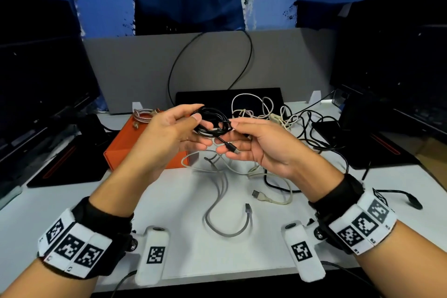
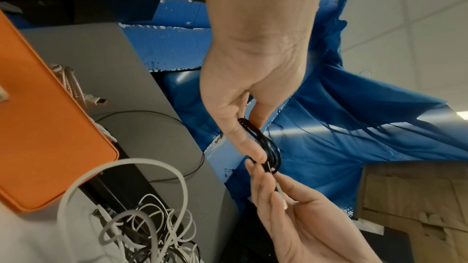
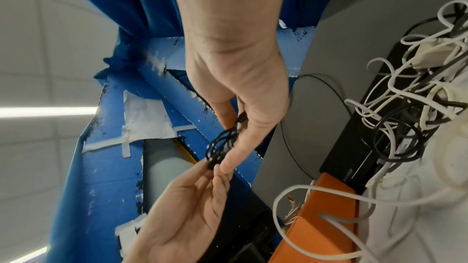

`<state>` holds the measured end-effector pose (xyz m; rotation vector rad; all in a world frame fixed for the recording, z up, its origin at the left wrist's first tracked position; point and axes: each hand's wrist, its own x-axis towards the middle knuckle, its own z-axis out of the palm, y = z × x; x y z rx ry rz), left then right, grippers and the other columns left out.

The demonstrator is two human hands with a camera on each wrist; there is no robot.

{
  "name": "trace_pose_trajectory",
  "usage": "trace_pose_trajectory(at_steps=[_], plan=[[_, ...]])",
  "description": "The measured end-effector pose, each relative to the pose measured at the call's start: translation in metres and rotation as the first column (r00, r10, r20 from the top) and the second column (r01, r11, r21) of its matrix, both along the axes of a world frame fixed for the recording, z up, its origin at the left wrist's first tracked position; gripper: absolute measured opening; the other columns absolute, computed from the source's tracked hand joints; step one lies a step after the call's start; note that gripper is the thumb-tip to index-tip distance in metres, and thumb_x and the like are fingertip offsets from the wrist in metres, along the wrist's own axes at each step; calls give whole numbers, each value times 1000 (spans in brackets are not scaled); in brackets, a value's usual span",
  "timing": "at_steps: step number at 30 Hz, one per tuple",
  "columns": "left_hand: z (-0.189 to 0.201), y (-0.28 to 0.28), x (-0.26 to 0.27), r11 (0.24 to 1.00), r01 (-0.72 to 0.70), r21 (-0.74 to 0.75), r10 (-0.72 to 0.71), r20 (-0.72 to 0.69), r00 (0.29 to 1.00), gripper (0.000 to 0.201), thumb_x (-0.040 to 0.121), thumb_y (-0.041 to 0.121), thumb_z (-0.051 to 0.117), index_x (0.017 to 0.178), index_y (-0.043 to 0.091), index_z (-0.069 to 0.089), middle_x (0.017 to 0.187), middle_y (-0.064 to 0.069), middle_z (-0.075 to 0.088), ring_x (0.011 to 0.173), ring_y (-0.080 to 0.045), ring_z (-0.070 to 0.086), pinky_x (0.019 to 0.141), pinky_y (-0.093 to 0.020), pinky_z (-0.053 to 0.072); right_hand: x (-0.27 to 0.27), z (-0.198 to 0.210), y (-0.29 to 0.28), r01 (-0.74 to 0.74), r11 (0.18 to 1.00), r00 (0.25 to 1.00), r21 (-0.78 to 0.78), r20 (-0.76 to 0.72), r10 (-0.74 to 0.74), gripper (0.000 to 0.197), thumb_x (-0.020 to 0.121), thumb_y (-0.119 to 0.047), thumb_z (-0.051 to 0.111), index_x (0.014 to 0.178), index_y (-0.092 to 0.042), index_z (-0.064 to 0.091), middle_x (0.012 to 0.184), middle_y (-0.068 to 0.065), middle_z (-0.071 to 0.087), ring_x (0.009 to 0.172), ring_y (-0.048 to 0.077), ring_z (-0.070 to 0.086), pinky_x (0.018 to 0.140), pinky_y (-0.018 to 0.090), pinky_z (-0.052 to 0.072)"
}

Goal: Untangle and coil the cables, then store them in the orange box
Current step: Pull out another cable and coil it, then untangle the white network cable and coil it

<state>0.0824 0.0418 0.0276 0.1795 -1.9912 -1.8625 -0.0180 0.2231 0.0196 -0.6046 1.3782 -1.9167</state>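
Black coil (image 1: 212,121): light, springy; likely unwinds if loosed. Left hand (image 1: 173,132) pinches loops; right hand (image 1: 251,144) pinches plug end.

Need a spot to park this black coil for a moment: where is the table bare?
Bare table lies near-left, between the orange box and the grey cable. Crowded: the white tangle and black cables far right.

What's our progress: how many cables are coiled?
2: a black cable held by the left hand and right hand; a braided cable on the orange box. The tangle may hide more.
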Motion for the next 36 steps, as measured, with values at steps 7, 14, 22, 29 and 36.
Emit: trace_pose_trajectory(at_steps=[7, 14, 22, 29, 36], plan=[[0, -22, -3, 998, -51, -36, 53, 61, 997, 28, 101, 5, 57, 127, 9, 67, 97, -16, 75, 64, -19, 72, 58, -24, 58, 3, -11, -4, -59, 992, 992, 109, -105, 70, 16, 105, -20, 58, 115, -9, 65, 104, 15, 76, 100, 37, 75, 75, 32, 65], [-2, -145, -8, 939, -345, 5, 338, 188, 922, 33, 102, -3, 50, 135, -2, 56, 97, -17, 75, 55, -15, 73, 54, -23, 60, -5, -14, 4, -48, 945, 927, 324, -339, 163, 28, 105, -28, 58, 124, -9, 68, 115, 9, 76, 103, 33, 75, 87, 37, 60], [-27, -210, -14, 863, -453, -222, 505, 382, 774, 20, 100, -3, 57, 120, 1, 60, 93, -21, 71, 43, -19, 68, 47, -25, 59, -6, -22, -1, -61, 871, 852, 488, -429, 300, 22, 104, -34, 59, 115, -21, 74, 108, -1, 77, 95, 26, 77, 84, 32, 58], [-27, -206, -24, 490, -363, -793, 673, 79, 736, 25, 100, 31, 62, 119, 21, 74, 115, -8, 74, 100, -31, 70, 84, -33, 54, -9, -22, 1, -59, 862, 828, 504, -458, 324, 26, 101, -39, 60, 112, -20, 74, 107, -2, 77, 92, 24, 77, 81, 32, 57], [-38, -198, -36, 304, 21, -952, 497, 178, 849, 25, 99, 39, 63, 115, 26, 77, 114, -3, 74, 91, -15, 59, 75, -30, 40, -14, -18, 8, 46, 796, 744, 603, -553, 376, 23, 100, -50, 59, 99, -33, 73, 103, -5, 76, 89, 17, 77, 95, 44, 59]])
